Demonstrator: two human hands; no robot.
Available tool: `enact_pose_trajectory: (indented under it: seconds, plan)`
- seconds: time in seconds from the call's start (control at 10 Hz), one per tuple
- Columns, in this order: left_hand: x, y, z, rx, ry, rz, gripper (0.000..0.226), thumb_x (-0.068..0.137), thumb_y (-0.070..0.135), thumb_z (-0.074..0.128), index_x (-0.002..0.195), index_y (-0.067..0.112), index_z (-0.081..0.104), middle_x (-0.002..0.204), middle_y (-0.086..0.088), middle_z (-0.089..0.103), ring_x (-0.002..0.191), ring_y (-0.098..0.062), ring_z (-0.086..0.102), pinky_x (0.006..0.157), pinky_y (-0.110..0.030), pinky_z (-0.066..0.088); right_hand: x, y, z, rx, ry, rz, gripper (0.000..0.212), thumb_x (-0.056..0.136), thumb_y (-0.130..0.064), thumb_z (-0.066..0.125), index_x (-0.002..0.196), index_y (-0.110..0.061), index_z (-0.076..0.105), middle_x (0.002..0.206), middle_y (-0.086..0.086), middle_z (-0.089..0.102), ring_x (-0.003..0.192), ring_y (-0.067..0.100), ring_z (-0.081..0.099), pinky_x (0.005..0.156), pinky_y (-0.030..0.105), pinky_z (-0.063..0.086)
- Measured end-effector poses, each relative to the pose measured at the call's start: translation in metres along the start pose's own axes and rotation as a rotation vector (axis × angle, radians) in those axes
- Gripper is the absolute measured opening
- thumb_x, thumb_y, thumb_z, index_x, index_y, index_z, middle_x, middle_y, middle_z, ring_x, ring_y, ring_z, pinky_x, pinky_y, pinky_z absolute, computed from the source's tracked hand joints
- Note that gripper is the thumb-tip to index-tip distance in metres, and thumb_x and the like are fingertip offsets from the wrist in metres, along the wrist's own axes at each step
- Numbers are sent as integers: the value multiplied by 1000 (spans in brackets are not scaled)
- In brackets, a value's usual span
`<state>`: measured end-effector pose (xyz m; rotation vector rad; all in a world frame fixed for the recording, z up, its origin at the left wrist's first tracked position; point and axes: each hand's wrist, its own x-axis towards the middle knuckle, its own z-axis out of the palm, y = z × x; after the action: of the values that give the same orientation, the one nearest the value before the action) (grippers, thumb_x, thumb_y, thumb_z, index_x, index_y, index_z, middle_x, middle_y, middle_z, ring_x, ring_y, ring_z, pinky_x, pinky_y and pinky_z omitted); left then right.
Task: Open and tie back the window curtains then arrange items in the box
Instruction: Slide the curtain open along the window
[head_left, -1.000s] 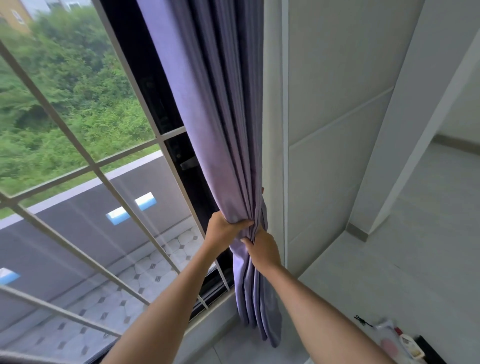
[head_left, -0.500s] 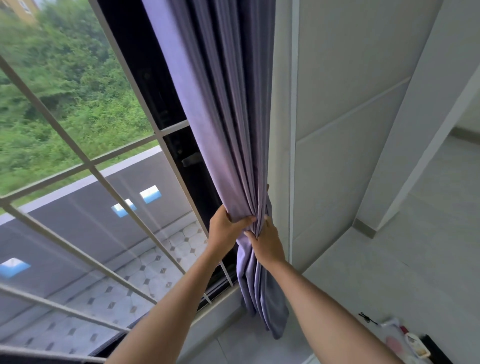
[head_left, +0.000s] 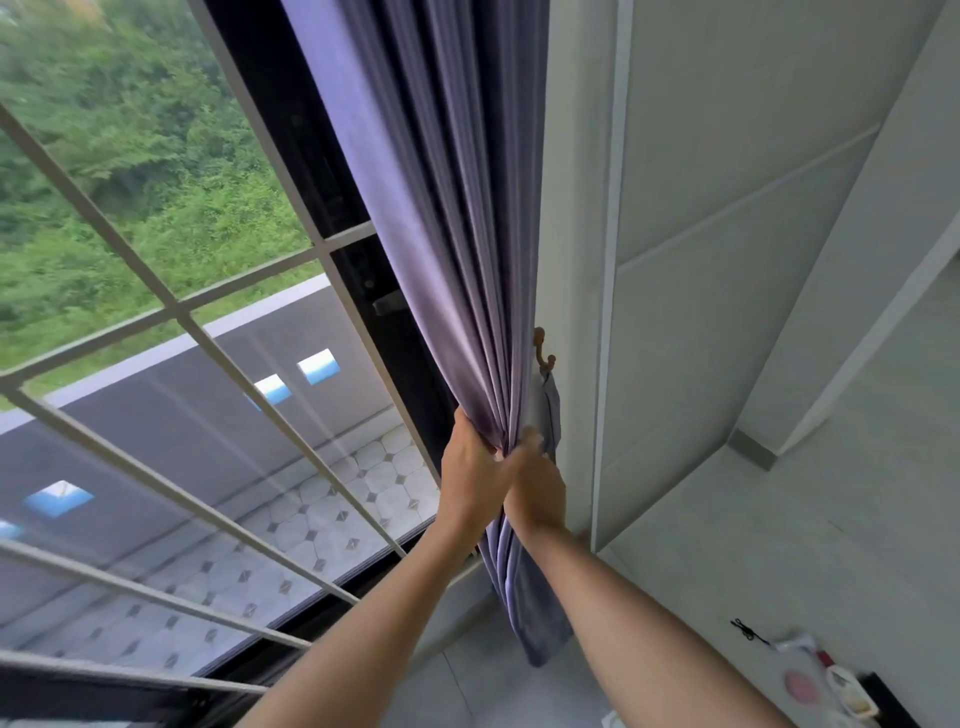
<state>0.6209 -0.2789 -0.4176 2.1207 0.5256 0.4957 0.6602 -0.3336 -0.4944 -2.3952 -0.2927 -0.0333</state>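
A purple curtain (head_left: 447, 218) hangs gathered into folds at the right edge of the window, against the white wall. My left hand (head_left: 470, 467) grips the bunched folds from the window side. My right hand (head_left: 535, 480) clasps the same bunch from the wall side, touching the left hand. Just above the hands a brown wall hook (head_left: 543, 353) shows, with a purple tie-back strip (head_left: 551, 410) hanging from it. The curtain's lower end (head_left: 530, 618) dangles below my forearms.
The barred window (head_left: 176, 312) fills the left, with trees and a grey roof outside. A white wall panel (head_left: 727, 260) and pillar stand to the right. Small items (head_left: 826, 686), including a pink round object and a black clip, lie on the floor at bottom right.
Both hands have pushed the gathered curtain rightward against the wall. The hook and tie-back strip, hidden before, have come into view beside the curtain.
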Motion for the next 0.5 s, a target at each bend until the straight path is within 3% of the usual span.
enact_pose_trajectory:
  seconds: [0.1,0.2,0.3,0.4,0.5]
  plan:
    - [9,2,4,40,54,-8,36,81,33,73,96,24,42,82,15,54,75,-7,55,59,-10,40,-2,-6,-1,60,-90,28,17,93,-24,59,100,-9,60,75,5,69,65,19,69,61,31,57]
    - [13,-2,7,101,99,3,32,81,35,72,93,20,47,87,9,54,81,-13,53,64,-14,40,2,-5,2,148,-115,55,27,73,-19,82,86,-4,64,54,4,62,43,16,62,44,27,53]
    - [16,-5,12,193,175,53,48,74,41,76,100,11,48,98,5,41,87,-12,43,74,-19,41,5,-1,-5,68,-121,-43,27,74,-18,81,87,-1,66,62,7,67,52,17,66,54,27,55]
    - [18,-4,11,262,159,82,59,68,54,75,104,14,49,91,9,42,88,-13,41,71,-13,31,-1,5,-5,130,-74,-40,28,96,-26,41,104,-5,58,80,7,66,69,23,65,66,36,57]
    - [21,-2,9,339,161,129,56,71,55,71,106,15,52,85,11,43,79,-17,43,67,-22,35,-4,14,3,71,87,-103,25,92,-27,40,98,-6,53,71,5,61,59,20,61,56,24,52]
